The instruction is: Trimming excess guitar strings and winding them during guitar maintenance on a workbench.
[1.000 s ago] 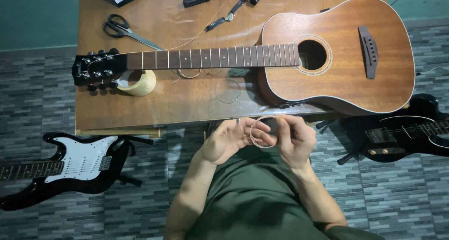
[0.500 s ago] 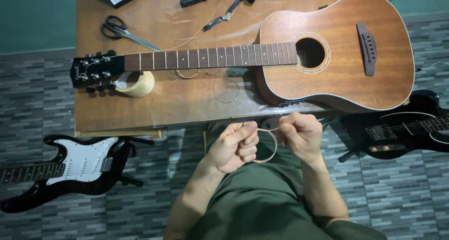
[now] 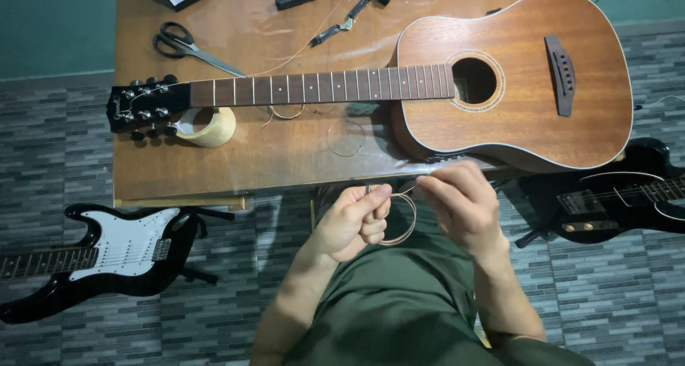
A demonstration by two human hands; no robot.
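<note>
A coiled guitar string (image 3: 401, 222) hung just below the acoustic guitar (image 3: 499, 80), off the tabletop (image 3: 271, 163) edge. The left hand (image 3: 353, 223) curled half-fisted, its grip pinching the coil; the right hand (image 3: 460, 202), fingers bent, pinched the string's upper end.

The black and white guitar (image 3: 93, 255) at the lower left is running off the frame's left edge. The black guitar (image 3: 621, 198) at the right is getting cut off too. The wire ring (image 3: 399, 220) is partly hiding behind the left hand (image 3: 353, 223).
</note>
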